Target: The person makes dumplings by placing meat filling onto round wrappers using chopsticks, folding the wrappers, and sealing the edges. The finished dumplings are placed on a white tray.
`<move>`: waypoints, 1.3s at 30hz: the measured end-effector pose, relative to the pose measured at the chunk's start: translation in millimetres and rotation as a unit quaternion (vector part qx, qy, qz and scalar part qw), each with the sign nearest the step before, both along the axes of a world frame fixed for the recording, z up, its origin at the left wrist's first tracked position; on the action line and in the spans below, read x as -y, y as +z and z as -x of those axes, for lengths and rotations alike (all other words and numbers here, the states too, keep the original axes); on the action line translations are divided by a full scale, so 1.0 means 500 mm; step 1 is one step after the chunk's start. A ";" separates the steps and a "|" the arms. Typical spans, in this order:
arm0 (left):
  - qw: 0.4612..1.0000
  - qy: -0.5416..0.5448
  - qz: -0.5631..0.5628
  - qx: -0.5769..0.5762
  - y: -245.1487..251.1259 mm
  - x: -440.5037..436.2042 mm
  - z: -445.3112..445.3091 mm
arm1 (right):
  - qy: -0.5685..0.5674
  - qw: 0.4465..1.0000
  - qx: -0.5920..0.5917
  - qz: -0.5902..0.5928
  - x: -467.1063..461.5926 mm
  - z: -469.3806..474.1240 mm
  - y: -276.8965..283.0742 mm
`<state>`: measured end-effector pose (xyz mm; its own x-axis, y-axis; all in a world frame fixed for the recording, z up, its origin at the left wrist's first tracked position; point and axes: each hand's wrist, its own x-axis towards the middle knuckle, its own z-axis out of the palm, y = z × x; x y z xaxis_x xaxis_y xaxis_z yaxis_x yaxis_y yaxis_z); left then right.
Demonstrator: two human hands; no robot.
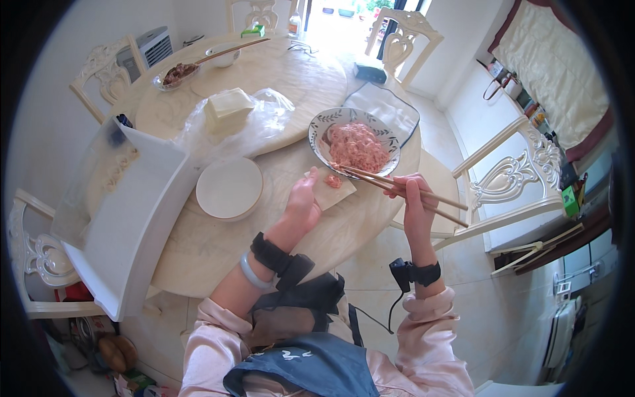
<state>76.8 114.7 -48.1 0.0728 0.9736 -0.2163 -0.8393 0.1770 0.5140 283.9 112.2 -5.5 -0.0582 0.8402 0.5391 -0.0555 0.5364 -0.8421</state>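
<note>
A square dough wrapper (342,195) rests on my left hand (303,199), whose thumb lies along its near edge. A small lump of minced meat (333,181) sits on the wrapper. My right hand (417,201) holds a pair of wooden chopsticks (387,183); their tips are at the near rim of a leaf-patterned bowl (317,141), just above the wrapper. Pink minced meat (358,148) is heaped in that bowl. Left of my left hand stands a white bowl (229,188) with nothing seen in it. Behind it, a stack of pale wrappers (229,110) sits on a clear plastic bag (270,111).
A white container (144,198) with folded dumplings (120,171) on its lid or tray stands at the left. A white cloth (382,106) lies behind the meat bowl. Farther back are a dish of dark meat (179,75) and a small bowl (223,57) with chopsticks. Carved chairs (516,173) surround the table.
</note>
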 end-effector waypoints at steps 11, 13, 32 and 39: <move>1.000 -0.011 -0.014 -0.020 0.004 0.008 0.007 | -0.018 0.951 0.248 -0.183 0.116 0.002 0.010; 0.999 -0.018 -0.023 -0.017 0.010 0.014 0.007 | -0.050 0.974 0.162 -0.152 0.117 0.000 0.013; 0.976 -0.079 -0.192 0.059 0.074 0.149 0.031 | 0.083 0.990 -0.116 -0.007 0.119 0.008 0.023; 0.976 -0.067 -0.178 0.110 0.089 0.171 0.023 | 0.095 0.986 -0.139 -0.003 0.128 0.005 0.034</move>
